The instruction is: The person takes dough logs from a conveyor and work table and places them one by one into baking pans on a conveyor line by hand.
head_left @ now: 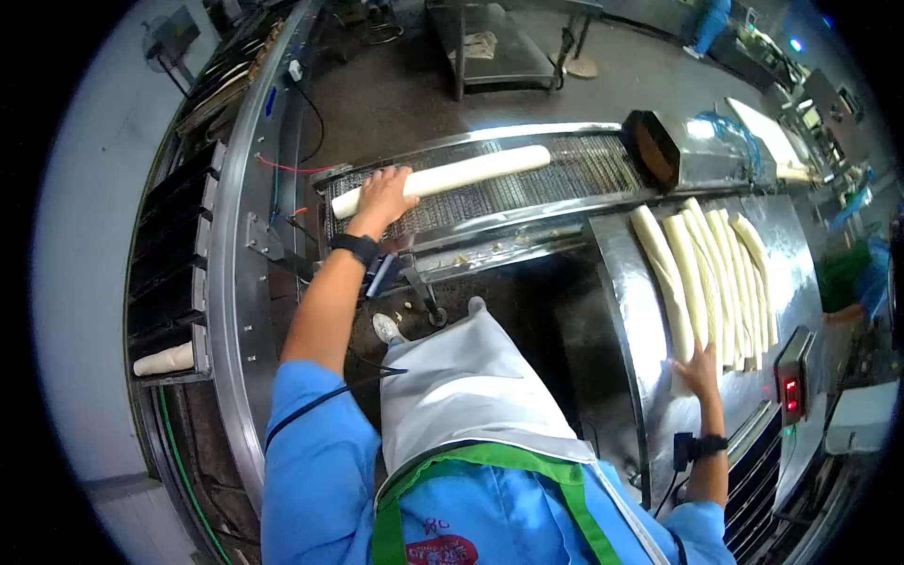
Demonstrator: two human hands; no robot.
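A long pale dough roll [480, 169] lies along the mesh conveyor belt [593, 168]. My left hand [384, 200] is wrapped over its left part, fingers across the top and thumb on the near side. Several more dough rolls [716, 273] lie side by side on the steel table [626, 282] to the right. At the near end of the leftmost ones, my right hand [699, 370] has its fingers around a dough roll [667, 282]; the exact grip is partly hidden.
Dark baking pans [174, 268] line a conveyor behind a steel rail [231, 245] on the left; one holds dough [165, 360]. A red digital display [793, 391] stands at the table's right edge. A steel machine housing [702, 151] covers the belt's far end. Another person's sleeve [876, 273] shows at right.
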